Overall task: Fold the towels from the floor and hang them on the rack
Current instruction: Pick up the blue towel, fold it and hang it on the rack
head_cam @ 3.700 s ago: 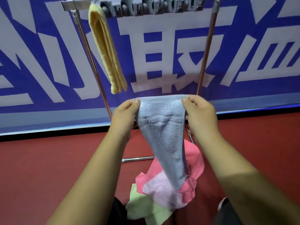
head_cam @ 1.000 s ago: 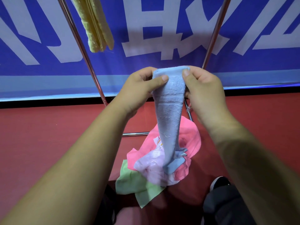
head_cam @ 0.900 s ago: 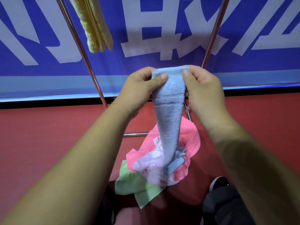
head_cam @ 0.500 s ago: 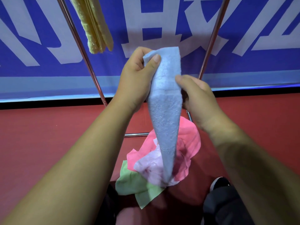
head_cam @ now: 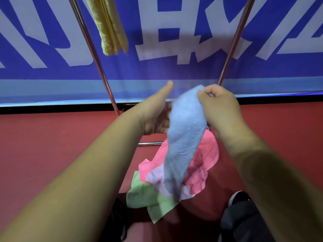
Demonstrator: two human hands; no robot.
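Since the earlier frame the left hand (head_cam: pixel 155 112) has let go of the blue towel (head_cam: pixel 185 137). It now lies open beside it, thumb out, fingers partly hidden behind the cloth. The right hand (head_cam: pixel 220 107) pinches the towel's top, and its tail hangs over the pink towel (head_cam: pixel 208 154) and green towel (head_cam: pixel 145 196) heaped on the floor (head_cam: pixel 52 145). A yellow towel (head_cam: pixel 111 28) hangs by the left pole of the rack (head_cam: pixel 94 49).
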